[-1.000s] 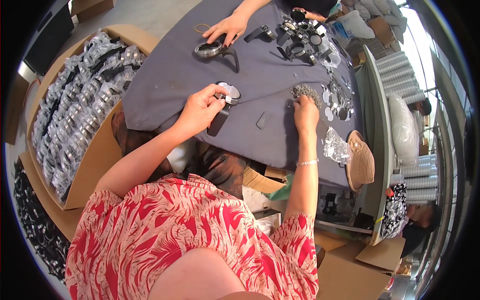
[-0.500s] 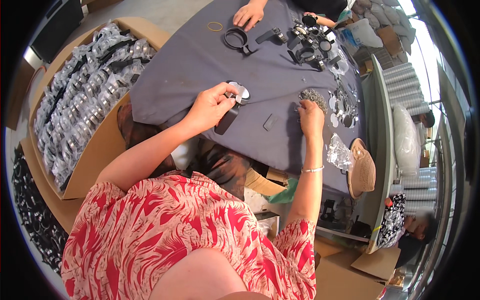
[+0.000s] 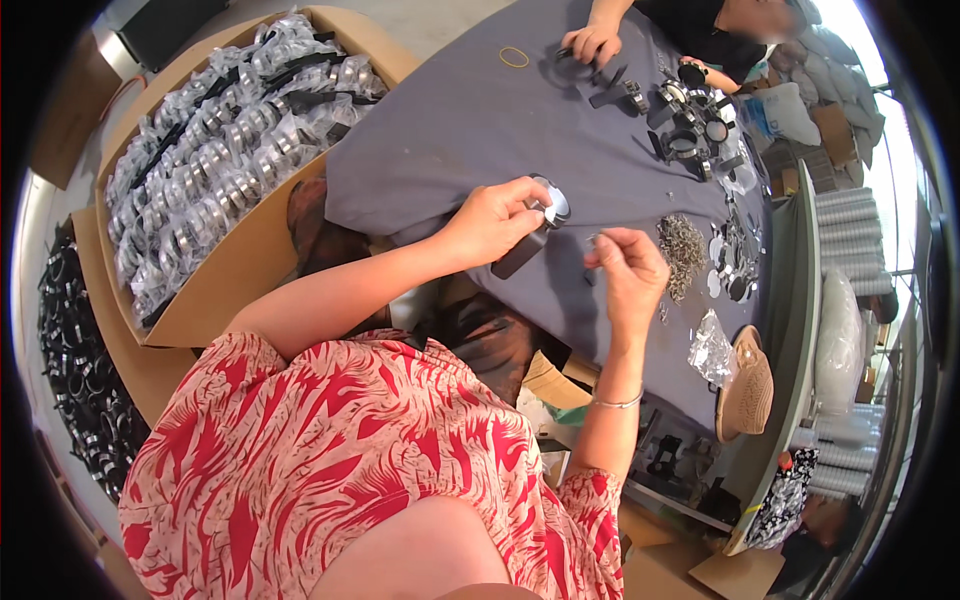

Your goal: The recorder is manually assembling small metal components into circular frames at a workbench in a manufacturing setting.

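My left hand is closed on a wristwatch with a black strap and a round, pale, shiny face, just above the dark grey cloth. The strap hangs down below my fingers. To the right of the watch, my right hand is raised with its thumb and forefinger pinched together; whatever they hold is too small to make out. Just beyond it lies a heap of tiny metal parts. Several round discs are scattered to the right of the heap.
A cardboard box of plastic-wrapped watches stands at the left. Across the cloth-covered table, a co-worker's hand is at a black strap, near a pile of watches. A straw hat sits at the right edge.
My right hand has left the heap of metal parts and come leftward, closer to the watch, fingers pinched. My view has shifted. The co-worker's hand has moved onto the black strap.
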The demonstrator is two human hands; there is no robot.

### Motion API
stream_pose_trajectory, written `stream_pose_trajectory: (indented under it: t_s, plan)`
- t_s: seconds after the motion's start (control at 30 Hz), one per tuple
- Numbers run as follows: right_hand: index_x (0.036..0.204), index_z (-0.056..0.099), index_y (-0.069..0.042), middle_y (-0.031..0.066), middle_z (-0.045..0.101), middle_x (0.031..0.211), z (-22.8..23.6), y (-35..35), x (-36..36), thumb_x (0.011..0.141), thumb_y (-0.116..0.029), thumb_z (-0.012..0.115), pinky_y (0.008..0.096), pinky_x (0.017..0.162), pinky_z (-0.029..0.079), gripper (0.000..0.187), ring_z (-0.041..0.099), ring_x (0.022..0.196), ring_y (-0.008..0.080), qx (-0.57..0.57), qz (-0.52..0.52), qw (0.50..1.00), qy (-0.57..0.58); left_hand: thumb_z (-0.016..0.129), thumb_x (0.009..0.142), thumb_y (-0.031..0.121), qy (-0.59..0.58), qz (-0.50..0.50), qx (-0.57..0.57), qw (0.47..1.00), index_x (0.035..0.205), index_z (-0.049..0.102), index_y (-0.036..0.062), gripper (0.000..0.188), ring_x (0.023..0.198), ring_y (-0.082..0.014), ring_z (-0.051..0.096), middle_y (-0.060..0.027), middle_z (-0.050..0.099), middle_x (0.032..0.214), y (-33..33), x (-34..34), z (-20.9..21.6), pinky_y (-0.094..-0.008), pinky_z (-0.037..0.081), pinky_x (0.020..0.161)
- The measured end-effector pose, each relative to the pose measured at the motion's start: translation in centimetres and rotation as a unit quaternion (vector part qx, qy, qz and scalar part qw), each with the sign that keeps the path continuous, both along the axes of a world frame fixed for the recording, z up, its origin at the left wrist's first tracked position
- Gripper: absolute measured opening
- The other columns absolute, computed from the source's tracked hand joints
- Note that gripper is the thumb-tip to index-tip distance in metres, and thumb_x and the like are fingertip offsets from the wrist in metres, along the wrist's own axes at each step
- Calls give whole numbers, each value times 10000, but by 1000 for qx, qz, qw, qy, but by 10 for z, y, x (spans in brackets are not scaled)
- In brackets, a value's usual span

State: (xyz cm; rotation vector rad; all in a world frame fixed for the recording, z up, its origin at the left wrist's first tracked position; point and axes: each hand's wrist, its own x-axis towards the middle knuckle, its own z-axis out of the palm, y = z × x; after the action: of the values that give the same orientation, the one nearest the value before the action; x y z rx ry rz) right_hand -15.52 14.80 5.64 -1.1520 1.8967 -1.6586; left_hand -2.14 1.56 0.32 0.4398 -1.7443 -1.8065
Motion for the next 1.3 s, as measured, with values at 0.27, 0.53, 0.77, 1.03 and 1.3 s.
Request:
stream_pose_trajectory:
  t_s: [0.27,0.53,0.77,1.03,1.3]
  plan:
    - [798,559,3,70,594,702,-23,-19,34,751,61,632,235,558,468,104,576,596,126,-50,-30,972,228,514,868,86,7,5,-21,1000,990,551,62,130,407,-24,399,55,444,518,0,-1,2,-205,328,384]
    - [772,552,-16,88,580,737,-26,-33,36,699,83,645,280,534,462,154,568,589,208,-97,-46,925,366,525,829,57,-11,7,-8,1000,973,555,47,147,481,-32,404,38,464,554,-1,2,2,-220,329,441]
    - [773,566,-34,106,562,709,-18,-35,35,718,34,620,351,537,464,103,578,619,270,-70,-30,922,381,534,821,20,21,3,6,1000,1026,548,42,207,494,-27,459,27,533,612,1,-1,-3,-185,367,418]
    - [789,561,-25,97,558,722,-26,-39,34,717,13,639,345,525,473,113,587,610,274,-84,-56,927,361,541,811,18,-23,17,24,999,994,544,24,184,490,-6,405,37,507,571,1,0,3,-193,327,440]
    - [794,576,-30,96,566,726,-19,-25,33,737,-6,641,331,546,464,89,580,631,257,-58,-61,941,328,523,825,25,-38,28,-6,999,957,536,31,133,492,-10,402,43,482,556,2,-3,4,-202,330,442]
